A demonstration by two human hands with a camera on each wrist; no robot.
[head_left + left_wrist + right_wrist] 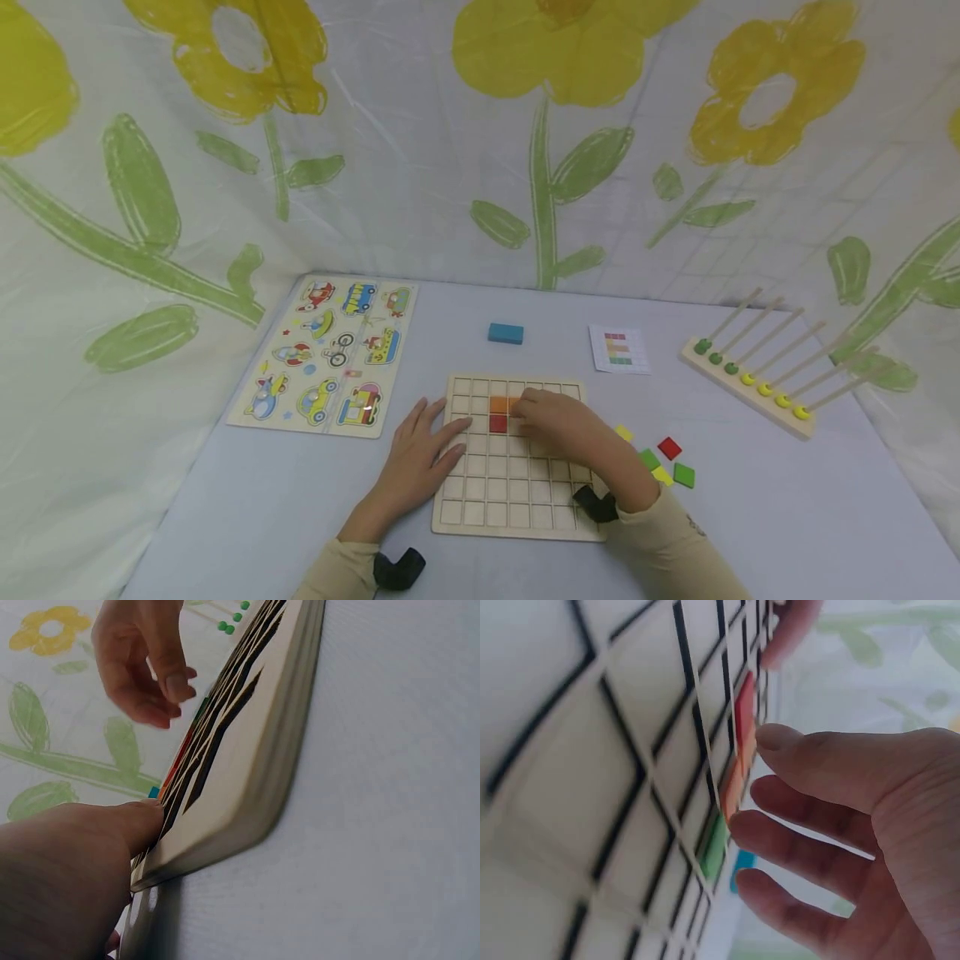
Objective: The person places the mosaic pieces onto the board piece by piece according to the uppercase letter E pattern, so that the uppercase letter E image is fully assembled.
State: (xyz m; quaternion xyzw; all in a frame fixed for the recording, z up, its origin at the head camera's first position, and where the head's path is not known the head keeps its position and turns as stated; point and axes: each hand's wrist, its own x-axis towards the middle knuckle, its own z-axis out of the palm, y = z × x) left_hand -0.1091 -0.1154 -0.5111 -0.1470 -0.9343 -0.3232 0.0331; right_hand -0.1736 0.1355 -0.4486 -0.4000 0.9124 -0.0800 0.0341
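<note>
A wooden grid board [497,515] lies flat on the table in front of me. Set in its upper cells are a red tile [498,424], orange tiles [498,405] and, visible in the right wrist view, a green tile [715,849]. My left hand [417,457] rests along the board's left edge, fingers extended and the thumb on the board. Over the upper middle of the grid is my right hand [561,427], its fingers loosely bent and fingertips close over the orange tiles. Nothing shows between these fingers in either wrist view.
Loose red [670,448], green [684,476] and yellow tiles lie right of the board. Behind it are a blue block [506,333] and a pattern card [619,349]. A vehicle puzzle [324,358] lies at left; a pegged bead rack [750,387] stands at right.
</note>
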